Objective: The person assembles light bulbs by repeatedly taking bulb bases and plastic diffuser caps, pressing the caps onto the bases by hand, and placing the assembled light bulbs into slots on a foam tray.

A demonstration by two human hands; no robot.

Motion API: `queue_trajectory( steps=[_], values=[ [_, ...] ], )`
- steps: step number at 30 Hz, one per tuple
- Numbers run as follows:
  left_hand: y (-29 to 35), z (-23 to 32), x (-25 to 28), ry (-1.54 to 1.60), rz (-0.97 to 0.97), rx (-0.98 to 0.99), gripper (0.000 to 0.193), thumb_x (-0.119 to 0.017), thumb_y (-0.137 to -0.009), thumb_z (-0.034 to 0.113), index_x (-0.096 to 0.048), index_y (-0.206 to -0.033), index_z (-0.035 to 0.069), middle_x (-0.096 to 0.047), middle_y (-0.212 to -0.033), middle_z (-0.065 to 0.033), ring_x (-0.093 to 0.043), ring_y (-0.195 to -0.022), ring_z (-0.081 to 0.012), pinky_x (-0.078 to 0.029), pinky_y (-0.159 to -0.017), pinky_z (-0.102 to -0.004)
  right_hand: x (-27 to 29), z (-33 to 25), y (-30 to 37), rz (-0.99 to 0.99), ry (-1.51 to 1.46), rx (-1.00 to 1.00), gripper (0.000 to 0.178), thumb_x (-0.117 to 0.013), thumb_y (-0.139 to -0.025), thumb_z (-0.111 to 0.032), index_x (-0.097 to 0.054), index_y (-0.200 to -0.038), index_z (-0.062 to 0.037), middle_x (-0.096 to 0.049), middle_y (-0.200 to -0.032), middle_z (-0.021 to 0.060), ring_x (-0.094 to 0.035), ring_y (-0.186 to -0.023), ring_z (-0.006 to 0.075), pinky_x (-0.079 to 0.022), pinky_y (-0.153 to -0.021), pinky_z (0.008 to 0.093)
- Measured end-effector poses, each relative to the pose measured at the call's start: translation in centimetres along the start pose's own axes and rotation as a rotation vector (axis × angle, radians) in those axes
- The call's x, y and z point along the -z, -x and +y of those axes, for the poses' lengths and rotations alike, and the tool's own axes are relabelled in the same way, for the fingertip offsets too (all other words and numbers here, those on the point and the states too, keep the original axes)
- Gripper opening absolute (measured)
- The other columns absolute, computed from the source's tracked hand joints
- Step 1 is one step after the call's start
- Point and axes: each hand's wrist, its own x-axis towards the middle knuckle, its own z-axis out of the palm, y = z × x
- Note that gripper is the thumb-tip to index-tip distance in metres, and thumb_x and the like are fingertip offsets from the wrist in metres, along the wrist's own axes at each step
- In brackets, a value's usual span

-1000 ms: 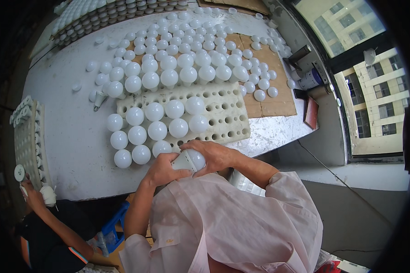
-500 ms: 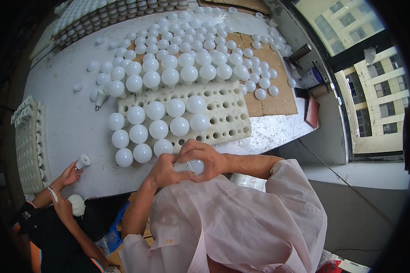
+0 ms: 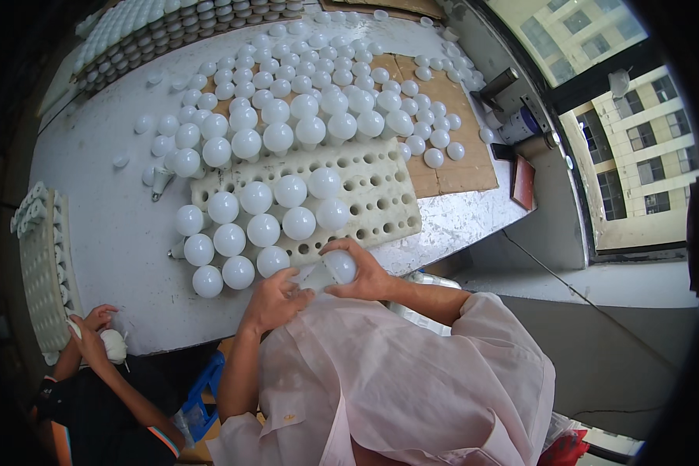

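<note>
Close to my chest, a white light bulb [image 3: 342, 266] lies tilted between my hands, its round cover toward the right. My right hand [image 3: 365, 276] is closed around the cover side, thumb and fingers curved over it. At the narrower lower end, the fingers of my left hand [image 3: 274, 301] are bent around the body; that end is partly hidden and blurred. Just beyond my hands, a pale foam tray [image 3: 380, 200] with rows of holes holds several upright bulbs [image 3: 264, 231] on its left and middle. More bulbs [image 3: 278, 137] stand along its far side.
Many loose white bulb covers [image 3: 303, 84] spread over brown cardboard [image 3: 462, 167] and the white table [image 3: 116, 217]. Stacked trays of bulbs [image 3: 171, 35] stand far left. At left, a co-worker's hands [image 3: 93, 334] are beside another tray [image 3: 43, 268]. A red-brown box [image 3: 523, 183] lies near the window.
My hands have moved apart along the bulb, my left hand shifting slightly lower, showing more of the bulb. The co-worker's hand has drawn back with the bulb it held over the table.
</note>
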Motion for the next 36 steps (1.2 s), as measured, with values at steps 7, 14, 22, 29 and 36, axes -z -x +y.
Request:
queue_trajectory(
  steps=[7,14,22,29,36],
  values=[
    [3.4,-5.5,10.3,0.361,0.673,-0.228,0.029,-0.055,-0.09,0.009,-0.054,-0.114,-0.006,-0.067,-0.098,-0.0198,-0.066,-0.072,-0.0166,-0.042,-0.049,-0.0198,1.9,3.2,-0.3,0.265,0.453,0.153,0.068,-0.081,-0.06,-0.011,-0.047,-0.119,-0.0086,-0.049,-0.117,0.0141,-0.049,-0.109,0.0337,-0.046,-0.09,0.0405],
    [2.4,-16.1,19.2,0.132,1.174,-0.133,0.031,-0.053,-0.088,0.003,-0.053,-0.118,-0.005,-0.062,-0.115,-0.0188,-0.063,-0.1,-0.0238,-0.051,-0.07,-0.0268,-1.8,4.2,-2.0,0.127,0.631,0.259,0.071,-0.081,-0.06,-0.01,-0.049,-0.122,-0.0149,-0.046,-0.122,0.0149,-0.047,-0.11,0.0341,-0.046,-0.088,0.0412],
    [-2.4,-17.1,20.2,-0.771,0.923,-0.063,0.061,-0.058,-0.072,-0.008,-0.043,-0.13,0.002,-0.04,-0.138,-0.0248,-0.037,-0.129,-0.0396,-0.032,-0.108,-0.0421,-2.0,2.6,-1.1,0.154,0.585,0.24,0.06,-0.078,-0.062,-0.011,-0.056,-0.117,-0.0137,-0.045,-0.122,0.0146,-0.05,-0.104,0.0319,-0.049,-0.082,0.0382],
    [-7.0,-21.4,23.7,-0.915,0.774,-0.172,0.053,-0.066,-0.071,-0.004,-0.049,-0.121,-0.007,-0.047,-0.129,-0.0298,-0.045,-0.122,-0.0421,-0.037,-0.103,-0.0437,1.4,3.7,-0.6,0.454,0.545,0.244,0.047,-0.073,-0.07,-0.004,-0.057,-0.114,-0.0113,-0.048,-0.118,0.0143,-0.057,-0.092,0.0257,-0.052,-0.071,0.0322],
    [-4.4,-19.5,21.4,-0.587,0.919,0.116,0.054,-0.071,-0.073,0.002,-0.048,-0.12,-0.01,-0.055,-0.121,-0.026,-0.053,-0.114,-0.0389,-0.041,-0.096,-0.0399,14.4,12.8,1.3,0.954,0.458,-0.2,0.04,-0.067,-0.075,-0.001,-0.056,-0.113,-0.0067,-0.052,-0.113,0.0124,-0.058,-0.096,0.023,-0.053,-0.071,0.0289]
  ],
)
